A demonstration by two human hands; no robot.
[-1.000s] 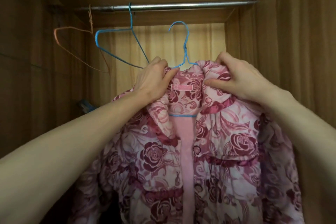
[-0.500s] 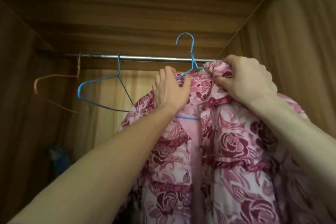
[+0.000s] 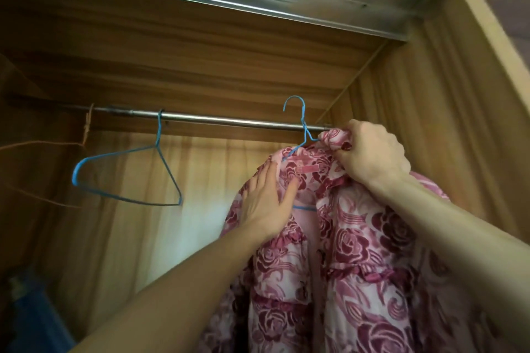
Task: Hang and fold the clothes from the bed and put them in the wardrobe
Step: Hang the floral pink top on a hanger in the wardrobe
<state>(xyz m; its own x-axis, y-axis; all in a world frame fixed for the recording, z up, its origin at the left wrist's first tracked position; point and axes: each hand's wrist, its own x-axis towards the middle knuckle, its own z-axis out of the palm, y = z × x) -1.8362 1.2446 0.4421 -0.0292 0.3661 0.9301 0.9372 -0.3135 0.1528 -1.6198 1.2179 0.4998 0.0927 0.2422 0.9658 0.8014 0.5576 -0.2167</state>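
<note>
Garment (image 3: 358, 252) raised toward rail (image 3: 229, 120); left hand (image 3: 266, 203) flat, right hand (image 3: 372, 152) grips collar; two blue hangers.

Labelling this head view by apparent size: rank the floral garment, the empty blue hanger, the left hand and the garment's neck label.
1. floral garment
2. empty blue hanger
3. left hand, though nearer the camera than the hanger
4. neck label

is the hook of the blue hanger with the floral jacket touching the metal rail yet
Apart. The head view shows the blue wire hanger's hook curving clear above the metal wardrobe rail, not resting on it, under the pink floral jacket.
</note>
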